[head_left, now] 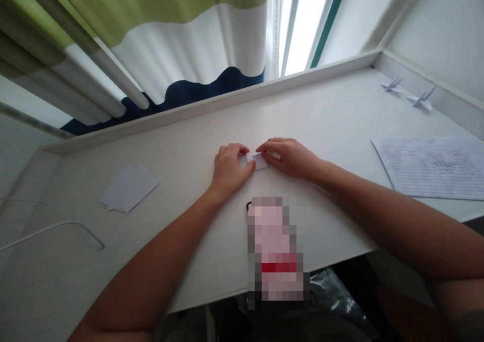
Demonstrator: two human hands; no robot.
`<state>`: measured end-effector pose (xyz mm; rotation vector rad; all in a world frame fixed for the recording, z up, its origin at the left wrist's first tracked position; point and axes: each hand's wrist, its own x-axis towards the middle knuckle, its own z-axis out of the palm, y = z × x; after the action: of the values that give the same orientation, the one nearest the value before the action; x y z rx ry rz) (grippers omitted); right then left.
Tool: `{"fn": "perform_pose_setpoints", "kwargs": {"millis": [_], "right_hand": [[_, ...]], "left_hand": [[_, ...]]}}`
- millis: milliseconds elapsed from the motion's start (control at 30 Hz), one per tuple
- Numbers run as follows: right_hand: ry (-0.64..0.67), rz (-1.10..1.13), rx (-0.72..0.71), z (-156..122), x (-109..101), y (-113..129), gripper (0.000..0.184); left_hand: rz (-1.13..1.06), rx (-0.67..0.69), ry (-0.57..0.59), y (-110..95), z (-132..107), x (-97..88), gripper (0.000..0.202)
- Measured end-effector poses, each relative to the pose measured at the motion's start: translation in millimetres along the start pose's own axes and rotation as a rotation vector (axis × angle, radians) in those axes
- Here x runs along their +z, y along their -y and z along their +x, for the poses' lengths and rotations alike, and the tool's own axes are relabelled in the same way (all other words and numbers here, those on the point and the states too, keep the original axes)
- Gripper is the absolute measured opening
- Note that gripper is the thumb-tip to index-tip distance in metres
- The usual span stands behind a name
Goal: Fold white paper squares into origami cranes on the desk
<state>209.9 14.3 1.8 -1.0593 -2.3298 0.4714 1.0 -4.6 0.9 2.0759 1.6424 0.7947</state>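
A small folded piece of white paper [260, 162] lies on the white desk between my two hands. My left hand [231, 166] holds its left edge, the thumb on the paper and the fingers curled beside it. On the other side my right hand [289, 156] pinches the upper right edge between thumb and fingers. How the paper is folded is too small to make out. Off to the left rests a stack of loose white paper sheets [129, 188]. Two folded paper figures [420, 99] with raised points stand at the far right.
Lined sheets with writing [434, 168] lie at the right. A phone-like object [278, 248], pixelated, is at the desk's front edge. A white cable [56, 228] curves over the left side. A raised rim [212, 109] runs along the back below a curtain [181, 39].
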Motion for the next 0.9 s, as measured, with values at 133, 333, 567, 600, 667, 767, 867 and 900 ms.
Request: {"fn": "perform_pose_setpoints", "kwargs": {"millis": [133, 333, 567, 600, 667, 767, 867, 900], "right_hand": [[0.022, -0.018, -0.042, -0.7, -0.3, 0.0, 0.031], [0.02, -0.118, -0.088, -1.1, 0.0, 1.9, 0.023], [0.139, -0.113, -0.213, -1.1, -3.0, 3.7, 0.03], [0.152, -0.096, -0.198, -1.3, -4.1, 4.5, 0.028], [0.169, -0.07, -0.163, -1.8, -6.1, 6.2, 0.024], [0.173, -0.03, -0.119, -2.1, -7.0, 7.1, 0.025], [0.152, 0.028, -0.093, -1.9, -5.7, 6.4, 0.025], [0.145, 0.044, -0.084, -1.8, -5.1, 6.2, 0.024]], "left_hand": [[0.011, 0.002, 0.002, 0.0, -0.3, 0.0, 0.019], [0.003, 0.049, 0.001, 0.6, -0.7, 0.2, 0.013], [-0.104, 0.02, -0.008, 2.7, -0.4, -1.3, 0.021], [-0.12, 0.018, -0.011, 3.1, -0.2, -1.5, 0.022], [-0.123, 0.02, -0.01, 3.4, 0.0, -1.9, 0.022], [-0.089, 0.017, 0.0, 2.7, -0.1, -1.9, 0.02], [-0.074, 0.008, 0.006, 2.1, -0.2, -1.7, 0.021], [-0.069, 0.009, 0.008, 2.1, -0.2, -1.7, 0.023]]}}
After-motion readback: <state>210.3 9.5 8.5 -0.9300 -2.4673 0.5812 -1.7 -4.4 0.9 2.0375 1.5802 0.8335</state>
